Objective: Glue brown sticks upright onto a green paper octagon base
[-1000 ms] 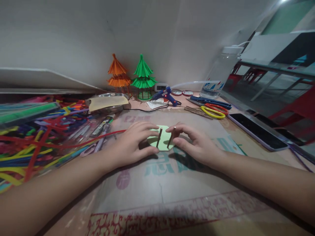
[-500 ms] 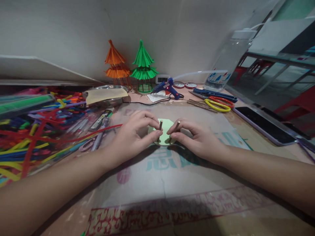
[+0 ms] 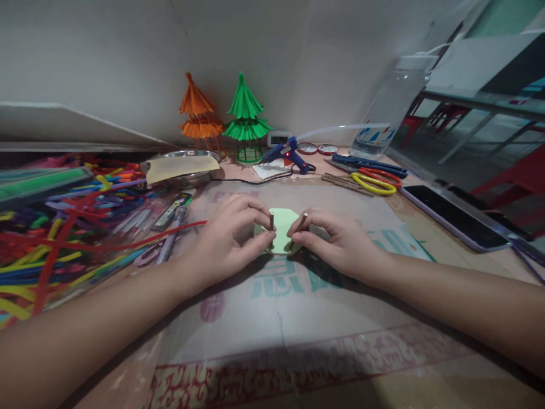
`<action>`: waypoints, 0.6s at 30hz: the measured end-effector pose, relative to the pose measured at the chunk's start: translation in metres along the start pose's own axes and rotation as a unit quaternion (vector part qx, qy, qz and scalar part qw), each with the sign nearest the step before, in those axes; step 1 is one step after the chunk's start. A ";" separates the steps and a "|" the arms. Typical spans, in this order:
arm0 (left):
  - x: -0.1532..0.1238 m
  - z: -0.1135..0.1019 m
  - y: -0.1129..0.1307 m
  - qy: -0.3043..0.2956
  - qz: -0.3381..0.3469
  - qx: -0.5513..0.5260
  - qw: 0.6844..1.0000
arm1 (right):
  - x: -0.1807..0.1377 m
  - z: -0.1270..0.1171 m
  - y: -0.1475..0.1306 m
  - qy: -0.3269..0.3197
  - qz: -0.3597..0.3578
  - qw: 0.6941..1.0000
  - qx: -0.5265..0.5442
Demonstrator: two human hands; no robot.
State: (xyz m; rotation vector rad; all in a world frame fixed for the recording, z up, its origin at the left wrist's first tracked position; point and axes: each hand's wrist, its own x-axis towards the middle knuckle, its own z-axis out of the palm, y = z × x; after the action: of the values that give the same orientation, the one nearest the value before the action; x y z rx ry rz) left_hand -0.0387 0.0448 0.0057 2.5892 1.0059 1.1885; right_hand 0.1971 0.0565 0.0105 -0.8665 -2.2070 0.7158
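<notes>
A pale green, many-sided piece of card [image 3: 281, 222] lies flat on the table between my hands. Two short brown sticks stand on its near part. My left hand [image 3: 238, 236] pinches the left stick [image 3: 271, 222] between thumb and fingertips, and this stick is nearly upright. The right stick [image 3: 303, 221] leans to the right at its top, with the thumb and fingers of my right hand [image 3: 336, 236] closed on it. Where each stick meets the card is partly in shadow.
Behind the card lies a blue glue gun [image 3: 292, 153] with a red light, near a green model pavilion [image 3: 247, 111] and an orange one [image 3: 196, 111]. Scissors [image 3: 374, 183], a phone [image 3: 455, 218] and a water bottle [image 3: 378, 113] are at right. Pipe cleaners [image 3: 51, 244] heap at left.
The left stick has become more upright and shifted slightly left, opening the gap between the sticks a little. Both hands keep their pinches. The whole view has shifted slightly.
</notes>
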 end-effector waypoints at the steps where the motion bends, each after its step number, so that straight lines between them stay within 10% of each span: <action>1: -0.001 -0.001 0.001 0.000 -0.002 0.003 1.000 | -0.001 0.000 0.000 0.003 0.005 1.000 0.009; 18: -0.007 -0.005 0.003 -0.005 0.021 0.061 0.998 | -0.016 -0.005 -0.004 0.060 -0.149 0.986 0.039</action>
State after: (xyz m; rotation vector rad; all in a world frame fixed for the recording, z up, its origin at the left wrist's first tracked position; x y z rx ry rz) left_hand -0.0443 0.0375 0.0060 2.7200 1.0576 1.1560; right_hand 0.2079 0.0437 0.0106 -0.5116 -2.1239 0.5836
